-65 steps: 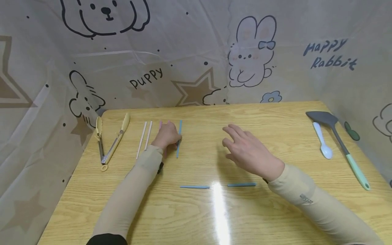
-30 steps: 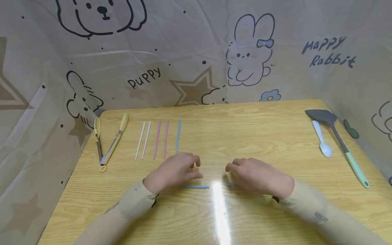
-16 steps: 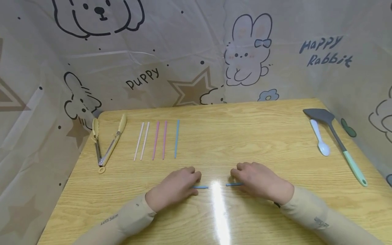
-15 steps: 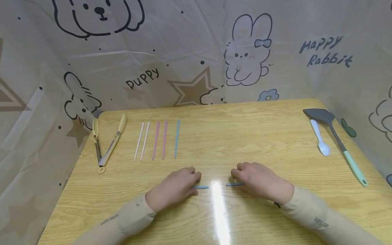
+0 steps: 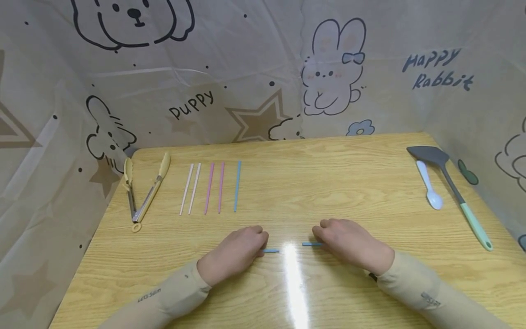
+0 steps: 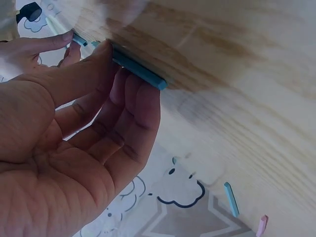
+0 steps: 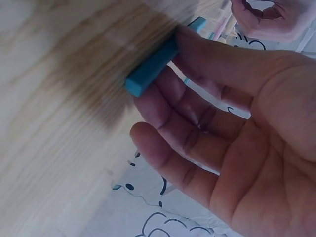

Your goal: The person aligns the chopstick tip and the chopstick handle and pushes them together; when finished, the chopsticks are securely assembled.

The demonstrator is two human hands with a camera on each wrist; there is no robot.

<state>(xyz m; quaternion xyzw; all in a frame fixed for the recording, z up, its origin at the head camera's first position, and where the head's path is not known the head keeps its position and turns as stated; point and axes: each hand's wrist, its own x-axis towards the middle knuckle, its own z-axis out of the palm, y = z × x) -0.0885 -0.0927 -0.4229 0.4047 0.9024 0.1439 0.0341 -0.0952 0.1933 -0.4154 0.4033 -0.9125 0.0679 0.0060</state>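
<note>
My left hand (image 5: 234, 253) pinches a short blue stick (image 5: 271, 251) low at the front of the table, its inner end poking out to the right. In the left wrist view, thumb and fingers close on that blue stick (image 6: 140, 70) from either side. Opposite it, my right hand (image 5: 355, 244) pinches a second blue stick (image 5: 311, 244), whose end points left. The right wrist view has this blue stick (image 7: 150, 69) between thumb and fingertips, near the wood surface. A gap separates the two sticks. In the head view the fingers partly cover both.
Toward the back left lie two white sticks (image 5: 194, 188), two pink sticks (image 5: 220, 187) and one blue stick (image 5: 237, 186) in a row. Tongs (image 5: 148, 201) are spread at far left. At right lie a spatula (image 5: 454, 183) and a light blue spoon (image 5: 429, 185). Printed cloth hangs behind.
My left hand has come forward from the row of sticks, and my right hand has lowered. Each has taken hold of a front blue stick; the right one has shifted slightly away from me.
</note>
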